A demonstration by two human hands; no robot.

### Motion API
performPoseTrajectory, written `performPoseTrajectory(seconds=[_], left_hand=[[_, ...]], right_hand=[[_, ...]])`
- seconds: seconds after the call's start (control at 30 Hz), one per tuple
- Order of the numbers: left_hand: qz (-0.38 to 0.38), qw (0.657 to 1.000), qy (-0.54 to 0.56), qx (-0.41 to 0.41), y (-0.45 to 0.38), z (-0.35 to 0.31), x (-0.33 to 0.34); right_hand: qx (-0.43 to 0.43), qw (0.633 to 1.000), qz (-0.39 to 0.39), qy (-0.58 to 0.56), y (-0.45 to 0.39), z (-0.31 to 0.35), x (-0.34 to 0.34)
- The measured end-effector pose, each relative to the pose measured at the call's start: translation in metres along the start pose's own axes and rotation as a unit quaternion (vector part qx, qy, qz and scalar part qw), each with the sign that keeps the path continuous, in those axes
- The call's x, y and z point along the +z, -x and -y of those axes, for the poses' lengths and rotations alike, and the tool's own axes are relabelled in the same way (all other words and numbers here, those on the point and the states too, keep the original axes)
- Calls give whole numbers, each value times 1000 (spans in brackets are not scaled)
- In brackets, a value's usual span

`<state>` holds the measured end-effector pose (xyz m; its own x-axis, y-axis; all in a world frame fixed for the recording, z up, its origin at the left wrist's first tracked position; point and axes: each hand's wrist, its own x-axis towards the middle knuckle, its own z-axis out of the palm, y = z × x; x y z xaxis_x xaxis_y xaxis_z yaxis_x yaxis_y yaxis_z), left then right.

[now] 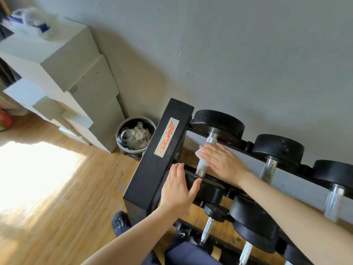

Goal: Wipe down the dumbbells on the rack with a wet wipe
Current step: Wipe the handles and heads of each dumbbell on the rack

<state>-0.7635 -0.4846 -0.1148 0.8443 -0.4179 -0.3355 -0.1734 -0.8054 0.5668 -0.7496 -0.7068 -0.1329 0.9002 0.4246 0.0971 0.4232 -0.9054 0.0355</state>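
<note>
Navy fabric covers your knee (191,253) at the bottom edge, and a dark perforated clog (120,221) sits on the warm wood-plank floor (63,197) beside it. Your left hand (178,188) is released, fingers straight and together, thumb spread, lying against the end of the black steel dumbbell rack (152,169) near its matte end post, which carries a pale label with orange lettering (166,137). Your right hand (219,161) is flat too, fingers extended, pressing a thin, translucent white wet wipe (199,153) against the knurled chrome handle of the leftmost top-tier dumbbell (207,150); the wipe peeks out under your fingertips, touching the handle. That dumbbell's round black rubber head (219,123) rests on the far rail by the wall. Two more black round-headed dumbbells (278,148) lie to its right on the same tier, and others with chrome bars sit on the lower tier. Beyond the rack's end stands a round bin lined with black plastic (135,136), holding crumpled white wipes. Further left, stacked white cardboard boxes (82,88) lean against the scuffed grey painted wall (229,54)
</note>
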Motion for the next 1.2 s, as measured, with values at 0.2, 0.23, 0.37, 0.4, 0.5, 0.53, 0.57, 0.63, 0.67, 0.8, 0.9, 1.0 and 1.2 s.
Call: performPoseTrajectory(seconds=[0.2,0.23,0.37,0.4,0.5,0.53,0.57,0.63,0.67,0.8,0.9,1.0,1.2], left_hand=[[8,1000,-1,-3,0,-1,1],[6,1000,0,-5,0,-1,1],[-10,1000,-17,19,-2,-2,2],[-19,999,-26,42,-3,-5,2],[-37,995,-33,89,-6,-13,3],[-41,994,-37,92,-8,-13,3],[-47,994,-41,93,-9,-13,4],[-50,993,-57,94,-10,-14,3],[-45,992,-67,96,-10,-13,3],[-32,990,-96,95,-10,-13,1],[-36,990,-100,90,-10,-14,1],[-33,990,-103,86,-10,-15,1],[-39,991,-103,77,-10,-16,2]], right_hand=[[-65,995,-47,-55,2,12,11],[-92,993,-39,-62,4,11,8],[47,991,-104,-76,-9,1,1],[89,987,-113,-68,-13,3,1],[107,982,-116,-105,-5,22,12],[94,979,-106,-147,4,26,15],[78,977,-91,-178,12,28,15],[43,981,-62,-181,20,21,13],[33,983,-51,-172,20,17,12],[103,978,-55,-170,12,19,13],[130,973,-74,-173,13,28,18],[128,971,-107,-169,13,27,15],[155,964,-180,-120,12,16,6]])
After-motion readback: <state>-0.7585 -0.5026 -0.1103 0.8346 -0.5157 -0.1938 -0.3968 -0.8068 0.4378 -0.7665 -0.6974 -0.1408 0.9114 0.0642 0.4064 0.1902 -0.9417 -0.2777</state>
